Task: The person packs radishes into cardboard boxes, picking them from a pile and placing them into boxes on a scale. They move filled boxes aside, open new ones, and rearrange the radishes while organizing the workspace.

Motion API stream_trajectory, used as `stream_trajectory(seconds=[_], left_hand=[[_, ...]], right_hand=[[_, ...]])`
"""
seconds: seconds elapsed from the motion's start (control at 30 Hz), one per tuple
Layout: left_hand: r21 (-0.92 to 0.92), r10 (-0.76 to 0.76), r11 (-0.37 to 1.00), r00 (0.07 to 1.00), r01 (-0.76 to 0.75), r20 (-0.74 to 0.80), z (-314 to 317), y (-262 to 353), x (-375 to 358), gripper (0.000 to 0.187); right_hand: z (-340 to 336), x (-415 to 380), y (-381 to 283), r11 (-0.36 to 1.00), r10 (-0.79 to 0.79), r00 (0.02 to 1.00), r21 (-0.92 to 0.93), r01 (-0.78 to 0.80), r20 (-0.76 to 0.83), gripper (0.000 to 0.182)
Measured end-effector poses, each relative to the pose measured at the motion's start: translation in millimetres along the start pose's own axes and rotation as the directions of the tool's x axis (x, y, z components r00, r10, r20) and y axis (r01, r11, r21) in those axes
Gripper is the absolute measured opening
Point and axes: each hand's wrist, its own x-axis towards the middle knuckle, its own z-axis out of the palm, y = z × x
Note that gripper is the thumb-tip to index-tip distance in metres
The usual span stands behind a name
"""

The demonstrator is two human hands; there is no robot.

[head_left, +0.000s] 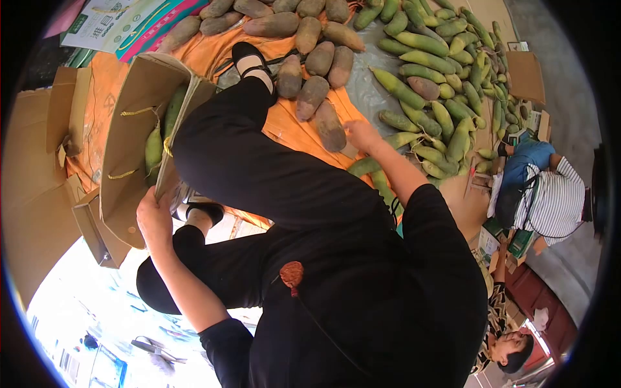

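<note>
My left hand [155, 218] grips the lower edge of a cardboard box [139, 97], which stands tilted beside my bent leg. Inside the box, a green radish [154, 150] and another partly hidden one show next to yellow cord handles [121, 174]. On the other side of my leg, my right hand [363, 137] is at the side of a reddish-brown radish [330, 127], fingers curled in. Whether it holds anything is hidden by the hand itself. More reddish-brown radishes [312, 98] lie close by on an orange sheet [284, 126].
A large heap of green radishes [420, 68] spreads to the right. Opened cartons [39, 129] stand at left, and printed box panels [116, 26] lie at top left. Two other people, one in a striped shirt [550, 200], are at right among small boxes.
</note>
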Motion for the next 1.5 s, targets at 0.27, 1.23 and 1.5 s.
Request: stream_trajectory(seconds=[0.27, 1.23, 1.5], left_hand=[[0.025, -0.012, 1.000, 1.000, 0.013, -0.021, 3.7, -5.5, 0.3, 0.022], [0.176, 0.085, 0.982, 0.993, -0.070, -0.081, 16.1, -14.7, -10.4, 0.012], [0.189, 0.109, 0.978, 0.989, -0.089, -0.098, 15.8, -15.9, -8.6, 0.010]], right_hand=[[80.4, -28.8, 42.6, 0.850, 0.017, 0.934, -0.497, 0.173, 0.356, 0.032], [-67.5, -16.3, -37.3, 0.963, -0.112, 0.984, 0.229, 0.143, -0.142, 0.062], [-221.9, -40.4, -203.2, 0.833, -0.445, 0.748, 0.079, 0.547, -0.492, 0.060]])
